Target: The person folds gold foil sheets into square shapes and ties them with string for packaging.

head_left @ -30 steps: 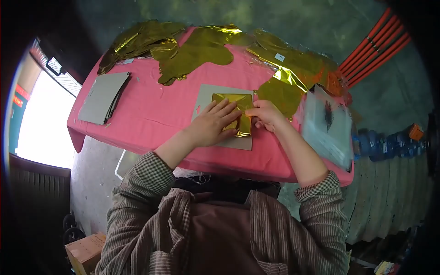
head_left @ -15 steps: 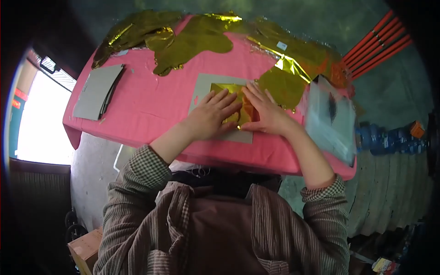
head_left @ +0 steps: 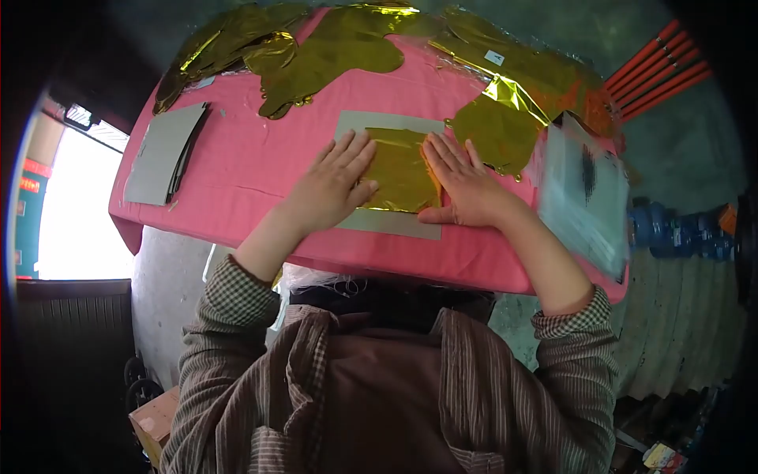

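A shiny gold foil sheet [head_left: 401,170], roughly square, lies over a grey cardboard sheet [head_left: 395,227] on the pink-covered table. My left hand [head_left: 335,182] rests flat at the foil's left edge, fingers stretched out. At the right edge lies my right hand [head_left: 466,178], palm down, its thumb apart from the fingers near the foil's lower right corner. Neither hand grips anything. The foil looks mostly smooth between them. Beyond my right fingertips is a loose rounded gold foil piece [head_left: 497,130].
Large gold foil pieces [head_left: 332,67] cover the table's far side. Grey cardboard sheets [head_left: 162,154] are stacked at the left. A pile of clear plastic sleeves [head_left: 580,201] sits at the right edge. Orange poles [head_left: 659,71] and blue water bottles [head_left: 679,229] stand beyond the table.
My left hand has slid left from the foil's middle to its left edge, and the foil now lies flatter. My right hand stays at the right edge. The view has shifted slightly.
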Demonstrator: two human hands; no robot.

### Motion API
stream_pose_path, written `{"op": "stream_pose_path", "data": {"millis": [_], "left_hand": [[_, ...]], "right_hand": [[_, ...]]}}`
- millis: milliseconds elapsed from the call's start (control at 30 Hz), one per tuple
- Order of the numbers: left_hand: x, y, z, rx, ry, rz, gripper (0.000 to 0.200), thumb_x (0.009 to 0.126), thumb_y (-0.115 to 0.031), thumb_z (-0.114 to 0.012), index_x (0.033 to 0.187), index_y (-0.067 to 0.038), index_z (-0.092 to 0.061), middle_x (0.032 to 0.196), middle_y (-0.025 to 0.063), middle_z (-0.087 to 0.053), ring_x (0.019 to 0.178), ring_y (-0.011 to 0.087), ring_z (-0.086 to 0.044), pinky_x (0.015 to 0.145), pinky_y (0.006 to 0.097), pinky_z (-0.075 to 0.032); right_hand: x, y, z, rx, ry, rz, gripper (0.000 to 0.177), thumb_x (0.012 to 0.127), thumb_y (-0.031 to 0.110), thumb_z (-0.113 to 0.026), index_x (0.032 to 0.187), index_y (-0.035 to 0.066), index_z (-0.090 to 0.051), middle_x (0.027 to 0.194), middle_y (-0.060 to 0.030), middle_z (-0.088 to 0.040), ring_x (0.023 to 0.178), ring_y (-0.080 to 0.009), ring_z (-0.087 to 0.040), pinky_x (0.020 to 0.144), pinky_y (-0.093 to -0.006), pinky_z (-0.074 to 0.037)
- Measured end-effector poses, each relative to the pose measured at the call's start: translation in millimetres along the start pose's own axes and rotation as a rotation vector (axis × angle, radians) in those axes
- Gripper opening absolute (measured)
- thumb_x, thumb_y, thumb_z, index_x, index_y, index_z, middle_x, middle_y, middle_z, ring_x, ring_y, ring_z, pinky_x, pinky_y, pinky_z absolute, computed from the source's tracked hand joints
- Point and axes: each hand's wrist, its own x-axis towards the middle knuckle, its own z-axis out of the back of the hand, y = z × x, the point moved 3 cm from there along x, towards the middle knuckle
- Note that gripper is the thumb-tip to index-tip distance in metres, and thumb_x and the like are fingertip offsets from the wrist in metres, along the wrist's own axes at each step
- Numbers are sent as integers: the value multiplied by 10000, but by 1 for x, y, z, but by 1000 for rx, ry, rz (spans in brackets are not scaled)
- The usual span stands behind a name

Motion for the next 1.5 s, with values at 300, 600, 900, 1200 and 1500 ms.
{"op": "stream_pose_path", "data": {"millis": [300, 600, 900, 1200, 1500], "left_hand": [[10, 9, 26, 68, -25, 91, 546, 861, -295, -468, 1304, -18, -311, 1369, 173, -274, 1300, 302, -193, 1056, 418, -156], [43, -30, -13, 48, -4, -192, 679, 813, -458, -479, 1311, -33, -296, 1341, 176, -315, 1274, 304, -248, 1037, 432, -193], [44, -30, -16, 112, 75, -186, 774, 795, -552, -450, 1331, -31, -252, 1381, 158, -252, 1292, 297, -208, 1051, 418, -163], [44, -32, -15, 101, 89, -170, 761, 782, -508, -507, 1325, -32, -269, 1374, 171, -255, 1294, 297, -202, 1050, 424, -164], [43, -30, -17, 125, 88, -177, 746, 800, -530, -466, 1323, -34, -272, 1372, 171, -256, 1291, 306, -204, 1046, 430, -167]], "right_hand": [[0, 2, 3, -9, 28, -10, 1076, 674, 690, -491, 1370, 22, -14, 1437, -158, 0, 1336, -260, 19, 1067, -448, 1], [0, 1, 1, 13, 17, -38, 1060, 678, 662, -513, 1363, -4, -52, 1433, -170, -13, 1335, -266, 8, 1064, -462, -2], [-1, -1, -1, 50, -22, -26, 1089, 665, 694, -497, 1360, -17, -52, 1431, -185, -19, 1336, -261, 13, 1065, -444, 16], [-6, -4, -2, 96, -105, 17, 1078, 665, 669, -529, 1357, -22, -76, 1426, -194, -55, 1336, -258, -32, 1068, -435, 11], [-44, -36, 32, 97, -415, -158, 558, 734, 266, -640, 1193, 10, -452, 1232, -165, -452, 1158, -296, -415, 969, -397, -325]]}}
